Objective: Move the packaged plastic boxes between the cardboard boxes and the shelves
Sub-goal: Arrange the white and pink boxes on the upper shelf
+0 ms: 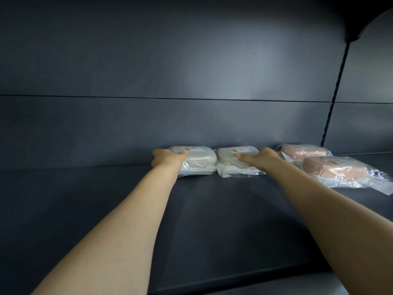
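Labels (192,148) on white boxes (197,162) apparently illegible.

Dark grey back panel (148,60), soft glare centre; slotted upright (338,81) right.

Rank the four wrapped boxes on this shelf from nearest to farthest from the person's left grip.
1. Left white box, held by the left grip.
2. Right white box, just to its right, held by the right grip.
3. Rear pink box, farther right, by the back wall.
4. Front pink box, farthest right.
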